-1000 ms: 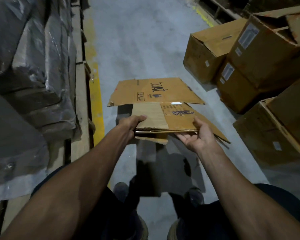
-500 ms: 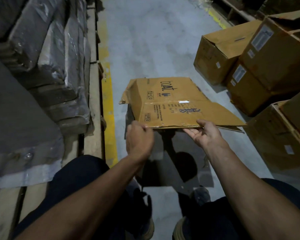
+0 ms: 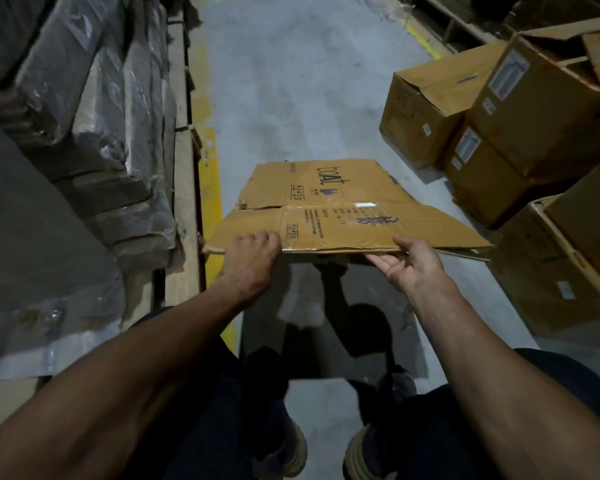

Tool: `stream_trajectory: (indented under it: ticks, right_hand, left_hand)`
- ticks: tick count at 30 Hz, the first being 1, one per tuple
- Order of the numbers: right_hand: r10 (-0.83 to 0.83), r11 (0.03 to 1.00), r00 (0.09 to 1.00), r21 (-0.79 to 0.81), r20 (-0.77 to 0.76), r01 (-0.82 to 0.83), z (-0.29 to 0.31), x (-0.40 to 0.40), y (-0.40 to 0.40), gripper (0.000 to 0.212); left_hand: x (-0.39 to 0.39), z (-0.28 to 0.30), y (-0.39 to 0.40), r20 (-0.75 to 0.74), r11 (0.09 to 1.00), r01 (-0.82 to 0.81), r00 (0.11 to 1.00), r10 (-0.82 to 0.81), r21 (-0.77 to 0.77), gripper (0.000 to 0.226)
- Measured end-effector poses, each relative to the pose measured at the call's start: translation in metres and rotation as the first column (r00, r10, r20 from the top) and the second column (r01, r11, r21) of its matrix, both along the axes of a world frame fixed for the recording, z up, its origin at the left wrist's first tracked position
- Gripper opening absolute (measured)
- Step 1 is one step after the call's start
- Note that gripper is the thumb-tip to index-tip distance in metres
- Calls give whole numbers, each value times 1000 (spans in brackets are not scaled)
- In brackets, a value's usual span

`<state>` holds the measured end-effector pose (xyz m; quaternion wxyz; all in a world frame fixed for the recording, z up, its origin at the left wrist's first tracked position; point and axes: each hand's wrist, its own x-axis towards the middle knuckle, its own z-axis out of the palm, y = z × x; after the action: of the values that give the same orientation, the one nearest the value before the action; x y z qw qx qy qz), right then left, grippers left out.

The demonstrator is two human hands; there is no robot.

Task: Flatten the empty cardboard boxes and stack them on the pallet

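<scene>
Gripping flattened box [image 3: 329,216] near edge: left hand [image 3: 252,258], right hand [image 3: 409,265].

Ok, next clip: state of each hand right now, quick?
Left hand: closed, fingers curled over the near edge of the flattened cardboard box.
Right hand: gripping the same box's near edge, thumb on top, fingers underneath.

1 head-worn wide-angle camera looks forward and steeply down from close above both forearms, along a floor [image 3: 302,81] aisle running from near to far.
</scene>
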<state>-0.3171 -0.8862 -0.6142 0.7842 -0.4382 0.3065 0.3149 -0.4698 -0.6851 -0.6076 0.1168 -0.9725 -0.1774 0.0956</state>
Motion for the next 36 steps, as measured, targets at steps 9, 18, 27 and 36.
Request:
stream_trajectory:
  ticks: [9,18,27,36]
  right_hand:
    - [-7,1000,1000,-30,3,7,-3,5,5,34]
    - [0,998,1000,-59,14,1,-4,-6,5,33]
    - [-7,999,1000,-46,-11,7,-15,-9,3,41]
    - [-54,999,998,-6,-25,54,-44,4,20,28]
  left_hand:
    - [-10,-7,-8,132,997,14,991,-4,-76,42]
    - [-14,-10,-73,95,420,-405,618,781,-812,37]
    - [2,-21,-41,-764,-658,601,119,635,-453,76]
    - [34,-53,-2,-713,-680,454,128,690,-576,33]
